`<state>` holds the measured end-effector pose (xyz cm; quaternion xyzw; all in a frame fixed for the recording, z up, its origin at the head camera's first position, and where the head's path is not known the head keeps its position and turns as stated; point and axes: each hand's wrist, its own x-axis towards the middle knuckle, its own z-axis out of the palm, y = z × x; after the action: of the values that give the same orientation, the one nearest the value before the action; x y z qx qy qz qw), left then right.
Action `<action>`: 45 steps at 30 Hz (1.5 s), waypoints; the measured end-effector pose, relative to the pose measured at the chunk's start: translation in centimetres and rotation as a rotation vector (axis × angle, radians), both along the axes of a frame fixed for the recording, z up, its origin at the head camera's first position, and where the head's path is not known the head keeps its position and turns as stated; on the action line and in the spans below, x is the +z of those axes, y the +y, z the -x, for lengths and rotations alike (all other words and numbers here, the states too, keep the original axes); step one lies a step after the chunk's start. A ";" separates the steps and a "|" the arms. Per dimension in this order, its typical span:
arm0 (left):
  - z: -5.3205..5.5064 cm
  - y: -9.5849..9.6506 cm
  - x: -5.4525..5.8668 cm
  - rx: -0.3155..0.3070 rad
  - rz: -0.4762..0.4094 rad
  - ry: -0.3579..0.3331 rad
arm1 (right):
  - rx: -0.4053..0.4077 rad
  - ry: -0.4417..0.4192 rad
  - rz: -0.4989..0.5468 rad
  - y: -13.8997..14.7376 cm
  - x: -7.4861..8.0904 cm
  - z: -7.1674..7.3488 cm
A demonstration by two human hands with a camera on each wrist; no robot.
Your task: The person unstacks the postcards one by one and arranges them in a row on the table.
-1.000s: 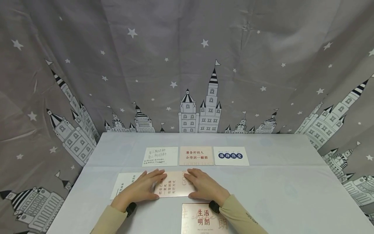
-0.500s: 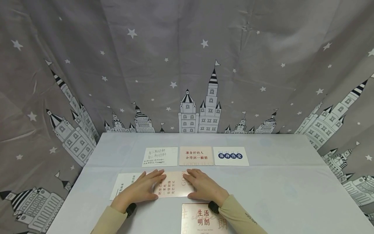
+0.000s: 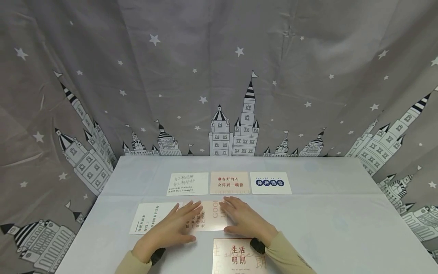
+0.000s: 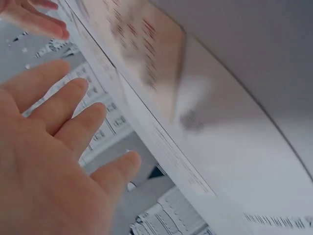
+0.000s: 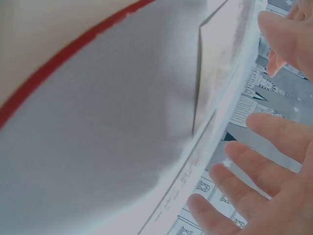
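Observation:
A pink card point(image 3: 212, 217) with vertical lettering lies flat on the white table, its left part covered by my left hand point(image 3: 172, 226). Beside it, partly behind that same hand, is a white card point(image 3: 147, 219) with vertical text. The fingers of my left hand are spread and straight, held off the cards in the left wrist view. My right hand point(image 3: 244, 219) hovers over the pink card's right end, fingers extended, gripping nothing; the right wrist view shows a gap below them. Nearer the front lies another pink card point(image 3: 236, 260) with red lettering, under my right wrist.
Three cards form a row farther back: a white one with handwriting point(image 3: 187, 184), a pink one with red text point(image 3: 230, 182) and a white one with blue circles point(image 3: 270, 183). Behind the table point(image 3: 328, 220) hangs a grey curtain point(image 3: 294, 91) printed with castles and stars.
Both hands have lifted from the pink card and shifted slightly right, the left also a little toward the front. More of the white card's text shows. The cards stay in place.

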<state>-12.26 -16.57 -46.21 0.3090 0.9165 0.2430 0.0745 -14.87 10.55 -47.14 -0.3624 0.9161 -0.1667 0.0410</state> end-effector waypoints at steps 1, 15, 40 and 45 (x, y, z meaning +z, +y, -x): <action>-0.2 0.2 0.0 -0.009 -0.006 0.007 | 0.000 0.002 0.006 0.2 0.1 -0.2; -2.7 2.9 0.3 -0.082 -0.026 0.087 | -0.034 -0.015 0.056 3.1 0.9 -2.6; -5.5 5.0 -0.8 -0.125 0.013 0.047 | -0.080 -0.048 0.090 6.3 -0.1 -7.6; -6.0 5.6 -1.5 -0.133 0.003 0.078 | -0.101 -0.156 0.077 6.4 -0.3 -8.3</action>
<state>-6.24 -10.99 -47.71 0.3785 0.8964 0.2240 0.0550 -6.57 16.94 -47.49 -0.3031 0.9201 -0.2315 0.0898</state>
